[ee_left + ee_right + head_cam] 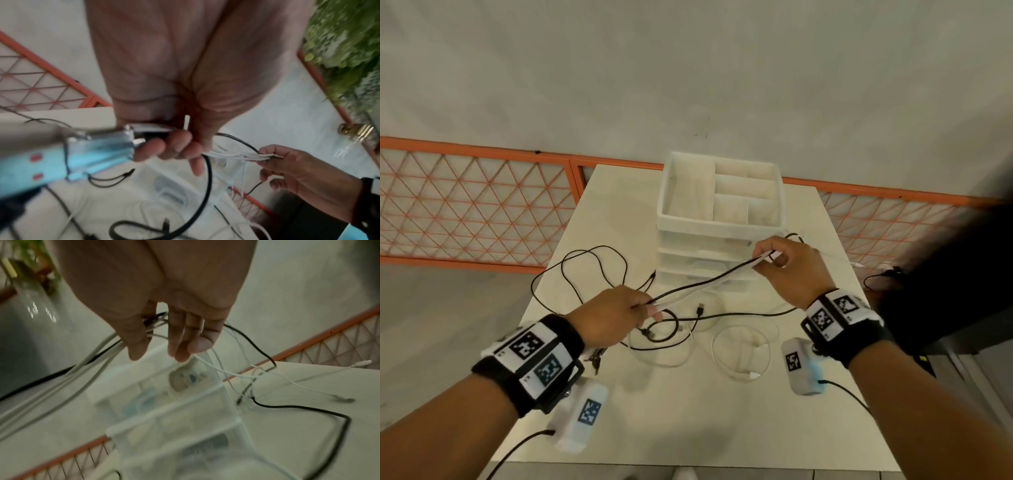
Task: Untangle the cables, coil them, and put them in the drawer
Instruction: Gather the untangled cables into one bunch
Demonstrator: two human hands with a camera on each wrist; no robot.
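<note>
Stretching a bundle of white and black cable strands (709,282) taut in front of the white plastic drawer unit (719,219), the left hand (613,317) and right hand (787,267) each pinch one end (untangling looks barely begun), with loose cables (678,329) uncoiled before it, none stowed.

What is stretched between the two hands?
White and black cable strands run taut from the left hand to the right hand, clearest in the head view.

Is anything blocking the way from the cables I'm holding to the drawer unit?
Nothing visible stands between. The left hand and right hand hold the cable bundle stretched right in front of the drawer unit, whose drawers look shut.
</note>
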